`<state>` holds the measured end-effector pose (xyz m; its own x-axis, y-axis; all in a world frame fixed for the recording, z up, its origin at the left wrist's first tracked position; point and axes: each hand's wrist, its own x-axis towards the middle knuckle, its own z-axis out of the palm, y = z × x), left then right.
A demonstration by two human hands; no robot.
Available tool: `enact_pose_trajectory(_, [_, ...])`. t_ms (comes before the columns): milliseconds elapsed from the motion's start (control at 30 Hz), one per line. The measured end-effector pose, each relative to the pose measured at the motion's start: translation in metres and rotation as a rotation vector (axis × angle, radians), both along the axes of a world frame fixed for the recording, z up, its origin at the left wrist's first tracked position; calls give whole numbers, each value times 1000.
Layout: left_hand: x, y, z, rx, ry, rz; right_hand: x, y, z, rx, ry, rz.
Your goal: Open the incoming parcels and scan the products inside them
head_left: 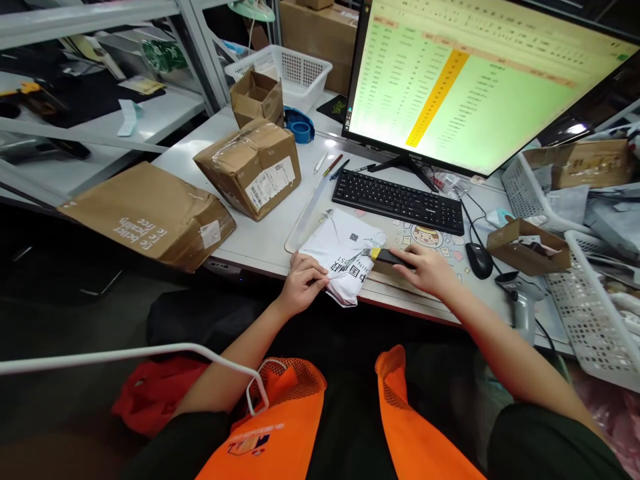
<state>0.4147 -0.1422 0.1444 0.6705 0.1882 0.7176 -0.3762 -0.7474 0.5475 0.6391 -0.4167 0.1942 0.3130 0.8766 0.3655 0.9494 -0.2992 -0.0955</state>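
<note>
A white mailer bag [345,252] with black print lies on the desk's front edge, on a cartoon desk mat [440,241]. My left hand [303,283] is closed on the bag's near left corner, pinning it down. My right hand [426,267] grips a black and yellow utility knife [384,256], whose tip touches the bag's right side. Both forearms reach out over my orange vest.
A black keyboard [399,198], mouse [479,259] and large monitor [480,80] stand behind the bag. Cardboard parcels [253,167] [150,213] sit at the left. A barcode scanner [520,293], a small open box [530,247] and white baskets [595,313] crowd the right. Pens [336,165] lie by the keyboard.
</note>
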Motion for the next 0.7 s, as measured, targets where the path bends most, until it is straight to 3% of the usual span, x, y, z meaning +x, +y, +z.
enact_pose_trajectory(133, [2,6,-1,-11,47,22,51,-17,4,22,-17,-309])
enact_pose_trajectory(200, [1,10,6,-40,82,-6,67,-32,5,70,-6,-483])
enact_pose_trajectory(267, [-1,11,19,-17,157,-36,76,-48,0,77,40,-568])
enact_pose_trajectory(367, [-1,3,42,179,312,-10,72,-70,-21,50,124,-654])
enact_pose_trajectory(467, [7,-10,57,419,424,-27,44,-73,-42,82,173,-727])
enact_pose_trajectory(567, [21,-14,59,518,437,-119,-8,-42,-45,255,96,-574])
enact_pose_trajectory(633, [31,-10,57,546,400,-168,-47,-7,-37,331,83,-281])
enact_pose_trajectory(700, [38,-4,57,581,362,-226,-77,31,-28,289,130,-25])
